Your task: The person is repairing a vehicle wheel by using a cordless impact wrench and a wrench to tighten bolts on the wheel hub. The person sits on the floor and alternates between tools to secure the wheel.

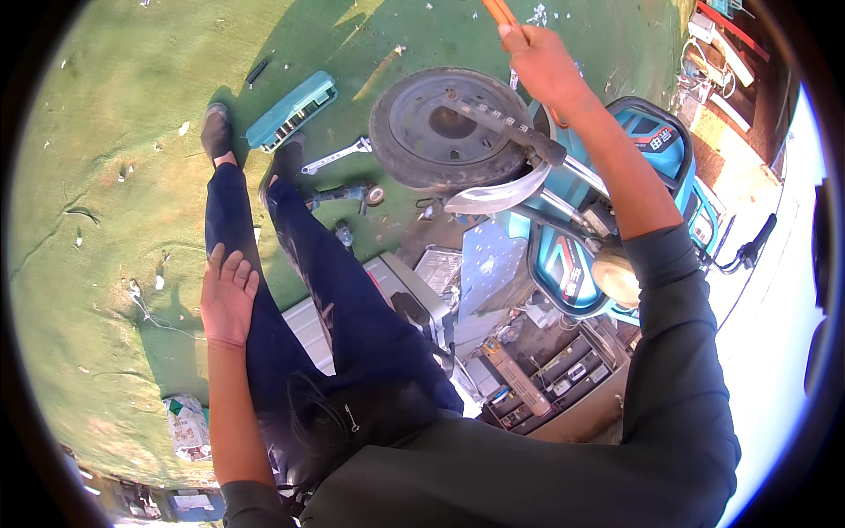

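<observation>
My right hand (pixel 547 66) is raised at the top, closed round a thin orange bar-like thing (pixel 499 11); its far end is cut off by the frame, so its kind is unclear. Below that hand lies a black-tyred wheel (pixel 396 132) with a dark hub, attached to a teal two-wheeler (pixel 651 132) resting on its side. A silver mudguard (pixel 497 195) and metal fork tube (pixel 572 211) show beside the wheel. My left hand (pixel 231 295) holds nothing; its palm is turned up and its fingers are apart, beside my left thigh.
On the green ground lie a teal tool case (pixel 292 111), a large adjustable wrench (pixel 339 156), an angle grinder (pixel 352 193) and a small black rod (pixel 256 72). A compartmented toolbox (pixel 572 378) stands near my right side. A white sack (pixel 187 429) sits at lower left.
</observation>
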{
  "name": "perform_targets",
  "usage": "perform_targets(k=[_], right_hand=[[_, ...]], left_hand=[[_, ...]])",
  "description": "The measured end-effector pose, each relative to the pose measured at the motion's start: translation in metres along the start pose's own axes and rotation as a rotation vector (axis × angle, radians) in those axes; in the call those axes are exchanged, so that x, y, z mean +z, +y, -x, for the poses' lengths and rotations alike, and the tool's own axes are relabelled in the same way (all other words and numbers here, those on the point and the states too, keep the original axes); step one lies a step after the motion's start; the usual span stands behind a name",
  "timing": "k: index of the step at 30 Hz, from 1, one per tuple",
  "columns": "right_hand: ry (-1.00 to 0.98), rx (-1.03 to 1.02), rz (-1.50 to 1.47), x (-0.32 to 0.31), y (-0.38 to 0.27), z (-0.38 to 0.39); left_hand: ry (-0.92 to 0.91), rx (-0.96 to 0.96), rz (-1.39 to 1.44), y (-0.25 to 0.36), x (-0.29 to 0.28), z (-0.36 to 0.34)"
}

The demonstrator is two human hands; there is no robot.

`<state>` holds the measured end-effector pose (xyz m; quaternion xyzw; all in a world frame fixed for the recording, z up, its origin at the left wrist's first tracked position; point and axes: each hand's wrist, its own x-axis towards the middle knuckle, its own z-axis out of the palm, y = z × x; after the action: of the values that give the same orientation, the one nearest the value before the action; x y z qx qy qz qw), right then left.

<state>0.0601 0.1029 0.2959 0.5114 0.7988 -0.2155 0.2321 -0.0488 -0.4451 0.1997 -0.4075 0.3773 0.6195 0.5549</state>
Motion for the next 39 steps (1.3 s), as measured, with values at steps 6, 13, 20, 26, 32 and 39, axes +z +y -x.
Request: perform_targets(k=[6,13,20,26,32,39], right_hand=[[0.517,-0.427,-0.049,-0.024,-0.065,-0.008],[-0.316,0.296,0.303,0.093,0.129,0.070],[0.120,-0.064,-0.039,-0.014,0.000,0.003],[0.457,-0.306,-0.146,-0.014,-0.040,0.001],[-0.316,0.281,0.278,0.083,0.150,0.065],[0.068,-0.031,-0.099,-0.018,0.004,0.004]], left_hand=[[0.005,-0.054,-0.108,0.004,0.005,-0.015],[-0.007,-0.034,-0.061,0.002,-0.011,-0.002],[-0.043,0.001,-0.017,-0.002,-0.007,-0.004],[0.023,-0.013,-0.111,-0.002,0.002,-0.006],[-0.005,-0.002,-0.068,0.004,-0.006,-0.006],[-0.044,0.026,-0.015,0.000,-0.008,-0.004]])
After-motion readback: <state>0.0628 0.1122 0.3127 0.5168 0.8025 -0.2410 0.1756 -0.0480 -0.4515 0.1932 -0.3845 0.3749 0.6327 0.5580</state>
